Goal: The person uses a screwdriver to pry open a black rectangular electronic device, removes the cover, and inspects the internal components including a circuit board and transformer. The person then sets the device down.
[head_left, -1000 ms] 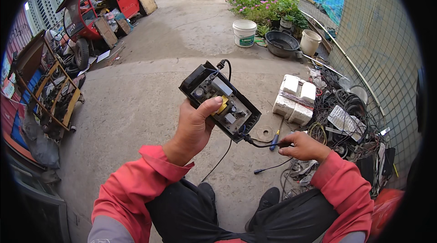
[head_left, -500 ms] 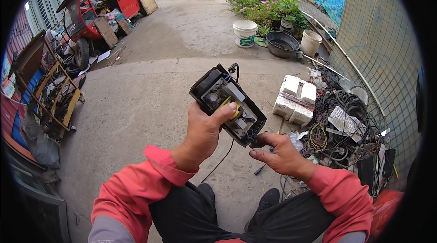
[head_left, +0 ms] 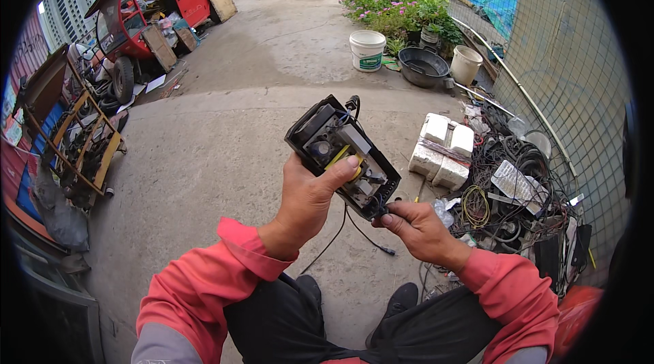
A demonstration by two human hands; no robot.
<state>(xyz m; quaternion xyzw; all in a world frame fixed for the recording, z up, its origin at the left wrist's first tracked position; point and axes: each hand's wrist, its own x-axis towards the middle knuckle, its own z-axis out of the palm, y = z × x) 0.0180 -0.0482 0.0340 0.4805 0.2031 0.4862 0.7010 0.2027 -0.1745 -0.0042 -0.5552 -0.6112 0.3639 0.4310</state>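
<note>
While the left hand [head_left: 310, 193] curls shut around the open black power-supply case [head_left: 343, 156], its thumb lies across the top of the exposed circuit board, pressing on the yellow component [head_left: 346, 163] near the middle, and the other fingers are hidden underneath the shell. At about four o'clock from that thumb, the right hand [head_left: 417, 228] pinches closed on the lower corner of the case, thumb and forefinger meeting where the thin black cable [head_left: 357, 224] leaves the board; whether the fingertips hold the wire alone or the case edge too cannot be told. The cable droops from there toward six o'clock, its plug end lying on the concrete ground [head_left: 225, 153] between the hands and the black shoes.

Against a second ago, the case has tipped further, with its long axis running from ten o'clock to four o'clock, and sits higher and nearer the centre. The right hand, which was then low at four o'clock and apart from the case, holding what looked like a small blue-handled tool, has come up to touch the case corner; no tool shows in it now.

Further out, white foam blocks [head_left: 443, 149] lie at three o'clock, a tangle of wires [head_left: 518, 193] beyond them, a white bucket [head_left: 366, 50] and dark basin [head_left: 423, 66] at one o'clock, and a red three-wheeled vehicle [head_left: 153, 3] at eleven o'clock.
</note>
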